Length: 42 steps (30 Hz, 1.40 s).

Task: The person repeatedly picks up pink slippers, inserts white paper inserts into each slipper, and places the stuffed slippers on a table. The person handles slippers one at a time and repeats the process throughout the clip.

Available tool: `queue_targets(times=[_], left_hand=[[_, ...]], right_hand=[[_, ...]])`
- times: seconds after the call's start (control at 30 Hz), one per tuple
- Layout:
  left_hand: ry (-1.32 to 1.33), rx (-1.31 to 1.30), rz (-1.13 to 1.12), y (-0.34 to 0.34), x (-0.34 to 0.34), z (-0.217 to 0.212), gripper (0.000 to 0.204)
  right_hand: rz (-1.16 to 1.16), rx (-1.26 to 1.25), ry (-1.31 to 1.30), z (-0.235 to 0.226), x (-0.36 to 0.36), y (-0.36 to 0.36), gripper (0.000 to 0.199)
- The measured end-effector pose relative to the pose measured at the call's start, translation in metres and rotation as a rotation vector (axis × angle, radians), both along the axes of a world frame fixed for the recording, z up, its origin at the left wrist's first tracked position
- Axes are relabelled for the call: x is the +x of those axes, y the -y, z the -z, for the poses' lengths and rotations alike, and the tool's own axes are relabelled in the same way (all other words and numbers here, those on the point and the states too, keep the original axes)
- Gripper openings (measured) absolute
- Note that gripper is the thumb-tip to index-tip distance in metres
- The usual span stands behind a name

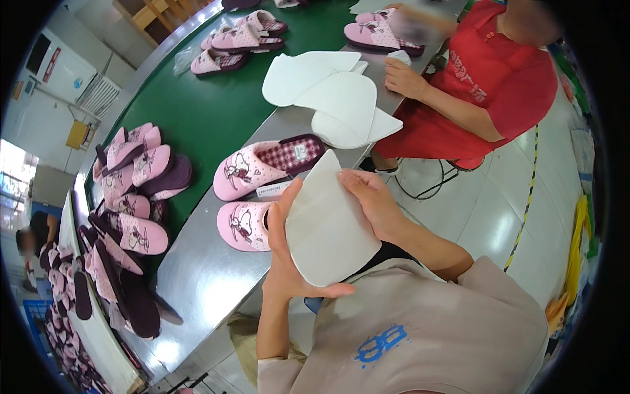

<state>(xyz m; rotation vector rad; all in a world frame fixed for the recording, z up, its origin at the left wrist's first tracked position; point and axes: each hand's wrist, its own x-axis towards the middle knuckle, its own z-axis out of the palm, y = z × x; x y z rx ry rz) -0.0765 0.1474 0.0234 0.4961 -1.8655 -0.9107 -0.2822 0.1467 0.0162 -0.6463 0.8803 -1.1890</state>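
I hold a white sheet of paper [328, 226], folded into a curved shape, in front of my chest. My left hand [289, 259] grips its left edge and bottom, thumb under the lower rim. My right hand [371, 197] pinches the top right edge. Just beyond the sheet, on the steel table edge [197, 276], lie two pink slippers with a cartoon print: one [262, 164] with a checked lining showing, the other [241, 225] partly hidden behind my left hand and the sheet.
A stack of white paper sheets [335, 95] lies further along the table. A person in a red shirt [499, 79] sits beyond it, handling slippers. The green conveyor belt [216, 111] carries more pink slippers [134, 190]. A tiled floor is on the right.
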Motion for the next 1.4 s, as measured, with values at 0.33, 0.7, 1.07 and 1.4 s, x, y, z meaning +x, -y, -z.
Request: queue_targets(times=[0.33, 0.7, 1.07, 1.4], left_hand=[[-0.091, -0.083, -0.162, -0.002, 0.012, 0.011, 0.145], [-0.304, 0.192, -0.691, -0.02, 0.009, 0.002, 0.109], [-0.185, 0.193, -0.355, -0.017, 0.026, 0.003, 0.078], [-0.256, 0.157, -0.443, -0.003, 0.031, -0.013, 0.044]], right_hand=[[-0.057, 0.081, 0.195, -0.007, -0.012, -0.013, 0.042], [0.05, -0.815, -0.664, -0.005, -0.028, -0.023, 0.041], [-0.183, -0.751, -0.534, -0.002, -0.014, -0.02, 0.058], [-0.099, -0.609, -0.477, -0.004, -0.022, -0.017, 0.043]])
